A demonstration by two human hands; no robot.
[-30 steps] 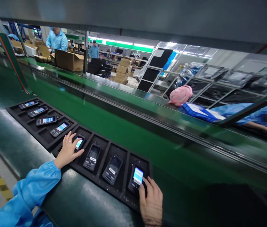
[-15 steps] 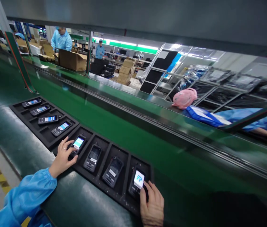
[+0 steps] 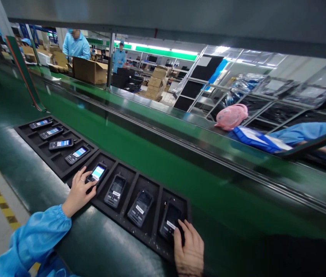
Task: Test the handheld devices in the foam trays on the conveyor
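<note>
Right hand on white-labelled handset.

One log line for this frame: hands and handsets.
left hand: on lit handset | right hand: on dark handset | tray: black, on green belt

Rightmost phone screen gone dark, left hand slid back off lit phone

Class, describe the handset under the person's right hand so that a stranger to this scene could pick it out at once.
On the dark green belt, find the nearer black tray, with four compartments. The handset lies in its right-end compartment, its screen dark. Alone among the dark ones, it has the fingers of the right hand on it.
</note>
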